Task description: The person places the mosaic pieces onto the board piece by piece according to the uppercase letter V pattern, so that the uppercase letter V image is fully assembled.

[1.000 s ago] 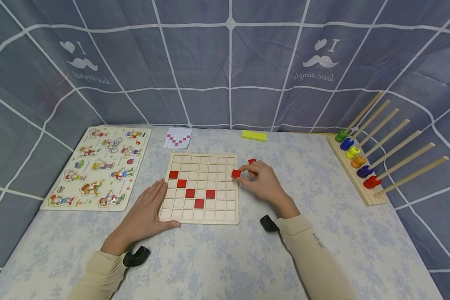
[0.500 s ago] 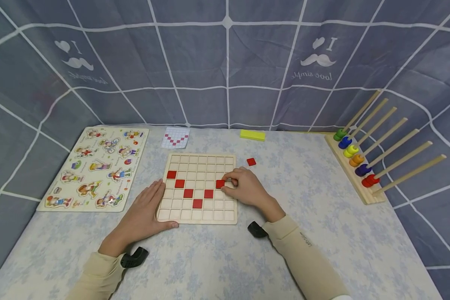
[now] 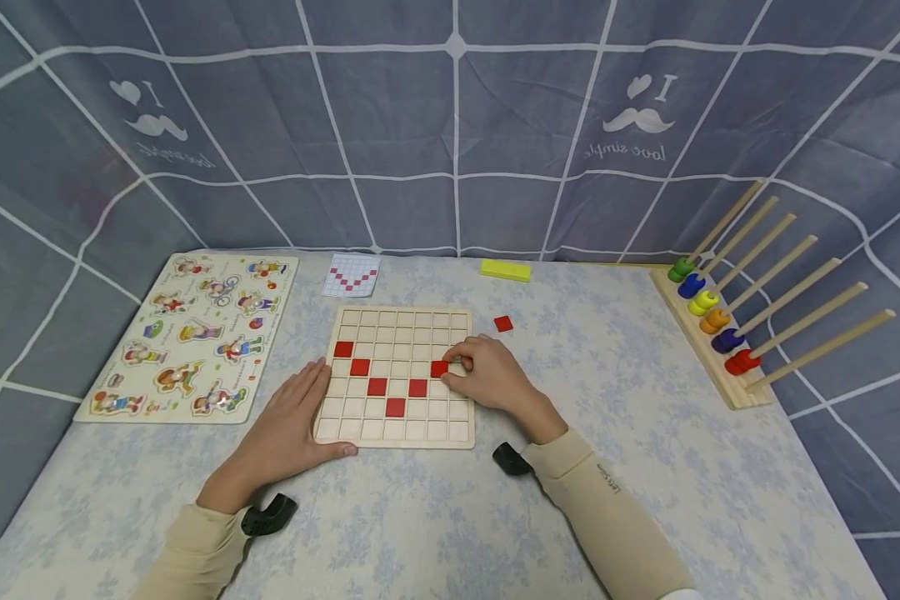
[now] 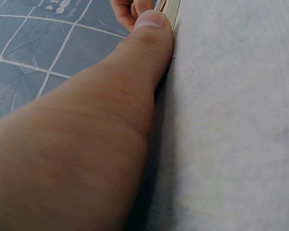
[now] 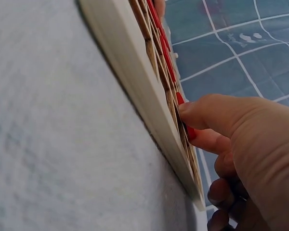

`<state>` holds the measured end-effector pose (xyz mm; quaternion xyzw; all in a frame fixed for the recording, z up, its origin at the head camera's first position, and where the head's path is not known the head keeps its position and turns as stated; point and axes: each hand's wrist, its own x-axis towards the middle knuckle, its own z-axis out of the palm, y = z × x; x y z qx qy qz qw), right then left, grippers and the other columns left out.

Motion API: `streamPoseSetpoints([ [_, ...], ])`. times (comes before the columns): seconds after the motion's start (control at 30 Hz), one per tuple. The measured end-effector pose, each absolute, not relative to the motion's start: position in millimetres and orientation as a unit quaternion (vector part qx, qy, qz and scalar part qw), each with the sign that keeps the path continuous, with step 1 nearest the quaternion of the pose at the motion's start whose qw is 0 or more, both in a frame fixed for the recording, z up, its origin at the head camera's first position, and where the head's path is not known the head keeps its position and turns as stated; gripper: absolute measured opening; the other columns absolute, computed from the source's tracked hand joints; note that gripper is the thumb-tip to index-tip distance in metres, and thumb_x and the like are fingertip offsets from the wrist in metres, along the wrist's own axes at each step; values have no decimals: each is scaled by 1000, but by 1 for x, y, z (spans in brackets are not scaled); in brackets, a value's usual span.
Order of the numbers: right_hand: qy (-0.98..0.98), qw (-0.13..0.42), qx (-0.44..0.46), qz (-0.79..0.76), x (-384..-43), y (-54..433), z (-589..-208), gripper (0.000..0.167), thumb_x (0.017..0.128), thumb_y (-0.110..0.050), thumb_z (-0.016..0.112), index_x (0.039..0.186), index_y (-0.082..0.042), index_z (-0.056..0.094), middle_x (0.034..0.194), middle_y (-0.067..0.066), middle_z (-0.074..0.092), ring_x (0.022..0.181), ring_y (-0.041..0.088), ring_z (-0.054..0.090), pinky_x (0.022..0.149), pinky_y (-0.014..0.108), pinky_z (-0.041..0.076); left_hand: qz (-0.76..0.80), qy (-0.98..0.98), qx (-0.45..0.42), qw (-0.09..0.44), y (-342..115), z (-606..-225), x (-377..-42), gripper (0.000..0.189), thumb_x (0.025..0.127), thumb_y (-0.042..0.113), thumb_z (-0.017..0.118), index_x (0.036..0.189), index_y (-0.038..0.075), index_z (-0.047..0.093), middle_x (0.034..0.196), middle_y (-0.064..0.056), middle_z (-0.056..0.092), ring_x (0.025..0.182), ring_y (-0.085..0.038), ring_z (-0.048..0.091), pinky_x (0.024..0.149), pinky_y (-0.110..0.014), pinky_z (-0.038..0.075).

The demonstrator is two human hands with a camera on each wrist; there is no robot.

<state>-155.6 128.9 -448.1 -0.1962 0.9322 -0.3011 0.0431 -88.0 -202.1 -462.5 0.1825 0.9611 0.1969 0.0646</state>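
Observation:
A wooden grid board (image 3: 450, 432) lies on the table, with several red square tiles (image 3: 395, 407) set in its cells in a slanting pattern. My right hand (image 3: 491, 377) pinches another red tile (image 3: 438, 368) between thumb and fingertips, over a cell on the right part of the grid. In the right wrist view this tile (image 5: 185, 118) is tilted at the grid, thumb on its face. My left hand (image 3: 288, 425) rests at the board's left side, straight fingers along that edge and thumb (image 4: 149, 29) by the front edge. One loose red tile (image 3: 503, 323) lies right of the board.
A card (image 3: 351, 276) with a printed red V pattern lies behind the board, and a yellow block (image 3: 506, 270) farther right. A picture puzzle (image 3: 195, 333) lies at the left. At the right stands a wooden peg rack (image 3: 750, 392) with coloured rings.
My right hand has carried the red tile left and toward me, from the board's right edge to a cell, uncovering the loose tile. My left hand has kept its place at the board.

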Motion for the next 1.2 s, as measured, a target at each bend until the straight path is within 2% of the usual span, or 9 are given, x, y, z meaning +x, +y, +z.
streamPoseSetpoints([
  [0.33, 930, 57, -173, -320, -155, 125, -444, 21, 88, -23, 78, 105, -12, 78, 66, -4, 50, 70, 12, 47, 67, 25, 40, 196, 961, 183, 61, -202, -462, -88, 131, 73, 72, 77, 162, -3, 16, 170, -23, 18, 156, -42, 19, 124, -59, 20],
  [0.67, 920, 80, -131, -360, -153, 123, -444, 23, 88, -24, 78, 107, -11, 79, 62, -4, 47, 58, 9, 39, 59, 23, 34, 198, 961, 183, 61, -203, -463, -88, 131, 73, 72, 77, 162, -3, 16, 170, -23, 18, 157, -42, 18, 124, -59, 20],
  [1.0, 915, 89, -105, -379, -151, 121, -446, 23, 89, -22, 77, 110, -11, 79, 57, -5, 41, 55, 9, 35, 56, 23, 29, 205, 960, 180, 63, -202, -462, -86, 130, 74, 71, 77, 162, -3, 17, 170, -22, 17, 157, -42, 18, 124, -59, 20],
  [1.2, 916, 90, -115, -373, -151, 123, -443, 24, 90, -22, 77, 111, -11, 78, 60, -4, 43, 56, 9, 36, 58, 23, 31, 203, 960, 182, 61, -201, -462, -87, 130, 74, 71, 78, 161, -4, 18, 170, -23, 17, 157, -42, 18, 125, -58, 19],
])
